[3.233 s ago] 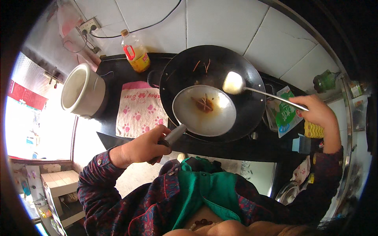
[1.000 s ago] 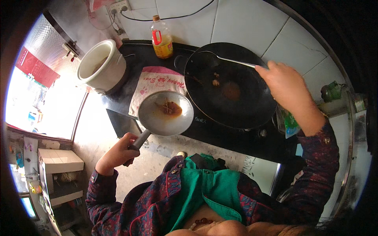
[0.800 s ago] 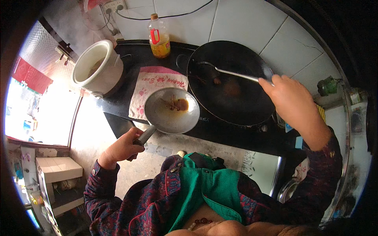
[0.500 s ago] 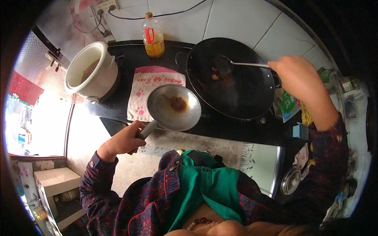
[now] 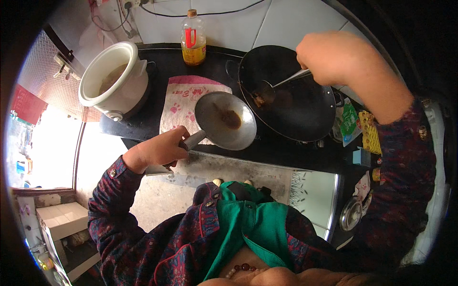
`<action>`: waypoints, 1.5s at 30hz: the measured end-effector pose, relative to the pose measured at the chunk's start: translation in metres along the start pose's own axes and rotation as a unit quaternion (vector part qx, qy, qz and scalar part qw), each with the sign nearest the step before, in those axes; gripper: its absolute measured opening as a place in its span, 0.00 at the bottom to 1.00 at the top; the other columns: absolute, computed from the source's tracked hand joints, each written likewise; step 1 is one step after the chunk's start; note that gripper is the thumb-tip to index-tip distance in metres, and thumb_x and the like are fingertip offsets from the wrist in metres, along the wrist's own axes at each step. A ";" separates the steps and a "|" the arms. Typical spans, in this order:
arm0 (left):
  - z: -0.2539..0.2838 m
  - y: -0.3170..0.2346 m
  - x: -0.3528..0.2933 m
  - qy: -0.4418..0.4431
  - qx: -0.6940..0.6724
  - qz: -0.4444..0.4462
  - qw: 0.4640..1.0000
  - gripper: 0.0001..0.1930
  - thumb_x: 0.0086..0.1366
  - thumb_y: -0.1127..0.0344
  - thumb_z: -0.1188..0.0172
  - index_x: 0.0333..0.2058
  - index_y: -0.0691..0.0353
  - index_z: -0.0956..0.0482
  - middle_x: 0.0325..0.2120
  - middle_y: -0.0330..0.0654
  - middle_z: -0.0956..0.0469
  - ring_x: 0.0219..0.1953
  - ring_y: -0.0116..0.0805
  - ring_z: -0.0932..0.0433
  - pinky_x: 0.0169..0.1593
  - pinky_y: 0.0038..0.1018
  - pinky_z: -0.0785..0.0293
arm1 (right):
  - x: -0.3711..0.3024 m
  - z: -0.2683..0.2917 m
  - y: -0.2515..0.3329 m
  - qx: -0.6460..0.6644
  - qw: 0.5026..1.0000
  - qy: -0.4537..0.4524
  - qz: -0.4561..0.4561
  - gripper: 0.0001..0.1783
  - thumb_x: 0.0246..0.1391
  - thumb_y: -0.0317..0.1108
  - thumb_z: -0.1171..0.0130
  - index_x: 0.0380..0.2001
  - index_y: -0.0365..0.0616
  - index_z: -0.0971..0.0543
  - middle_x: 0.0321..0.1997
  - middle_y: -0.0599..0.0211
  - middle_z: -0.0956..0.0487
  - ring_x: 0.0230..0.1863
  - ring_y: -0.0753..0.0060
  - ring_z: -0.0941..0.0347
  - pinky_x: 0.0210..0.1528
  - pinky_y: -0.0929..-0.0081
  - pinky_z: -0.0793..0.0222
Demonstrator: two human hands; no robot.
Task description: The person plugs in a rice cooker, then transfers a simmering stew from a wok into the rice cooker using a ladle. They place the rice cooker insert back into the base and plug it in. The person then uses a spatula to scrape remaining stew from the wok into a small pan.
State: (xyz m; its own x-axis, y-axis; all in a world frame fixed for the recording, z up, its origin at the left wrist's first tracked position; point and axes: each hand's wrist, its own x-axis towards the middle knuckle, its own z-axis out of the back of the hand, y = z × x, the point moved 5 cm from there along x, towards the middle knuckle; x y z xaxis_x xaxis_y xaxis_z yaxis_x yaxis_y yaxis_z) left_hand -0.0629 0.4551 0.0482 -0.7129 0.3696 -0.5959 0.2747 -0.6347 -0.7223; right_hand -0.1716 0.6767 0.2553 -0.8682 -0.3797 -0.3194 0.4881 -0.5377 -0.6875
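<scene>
My left hand is closed round the handle of a small silver-grey pan. A little brown liquid with darker bits lies in the bowl of this pan, which hangs over the counter's front part, close to the wok's left rim. In my right hand is the long metal handle of a ladle. The ladle's dark head rests against the left inner side of the large black wok, with some brown bits at it. The fingers of my right hand are partly hidden behind its back.
A white slow cooker stands on the left of the black counter, an oil bottle behind. Under the small pan lies a pink-and-white cloth. Green packets, a light-blue box and a glass lid sit at the right.
The small pan has moved right and slightly farther away, nearer the wok. My right hand has moved left, bringing the ladle's head and the brown bits to the wok's left side.
</scene>
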 end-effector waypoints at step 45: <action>-0.091 0.003 -0.066 -0.329 -0.308 0.064 0.890 0.22 0.55 0.79 0.45 0.49 0.62 0.36 0.26 0.38 0.31 0.14 0.20 0.34 0.13 0.18 0.40 | -0.031 -0.434 -0.089 0.753 0.642 0.133 -0.060 0.24 0.54 0.24 0.48 0.56 0.45 0.28 0.24 0.70 0.24 0.15 0.86 0.34 0.14 0.86 0.41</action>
State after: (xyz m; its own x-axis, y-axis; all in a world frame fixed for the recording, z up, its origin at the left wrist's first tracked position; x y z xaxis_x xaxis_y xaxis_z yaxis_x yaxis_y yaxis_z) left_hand 0.0438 0.4905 0.0530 -0.8184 -0.2854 -0.4988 0.5379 -0.0749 -0.8397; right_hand -0.2268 1.0626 0.0436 -0.7949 -0.2335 -0.5600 -0.2238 -0.7451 0.6283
